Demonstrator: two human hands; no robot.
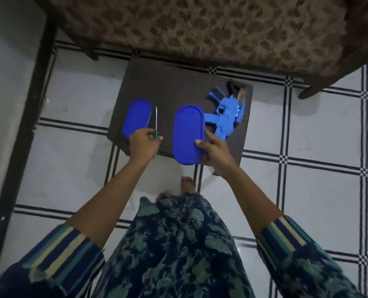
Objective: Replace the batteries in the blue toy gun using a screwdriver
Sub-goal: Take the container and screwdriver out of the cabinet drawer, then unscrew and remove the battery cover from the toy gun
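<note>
A blue toy gun (226, 116) lies on the right side of a small dark table (174, 84). My left hand (143, 145) grips the green handle of a screwdriver (156, 123), whose thin metal shaft points away from me. My right hand (216, 154) holds the near right edge of a blue oval lid (187, 134), thumb on top. A second blue oval lid or box (136, 118) lies at the table's left, just left of the screwdriver shaft. No batteries are visible.
Dark objects (232, 88) lie behind the gun at the table's far right corner. A patterned sofa (200, 29) stands beyond the table. A dark frame (34, 100) runs along the left. White tiled floor surrounds the table; my bare feet (187, 183) stand near its front edge.
</note>
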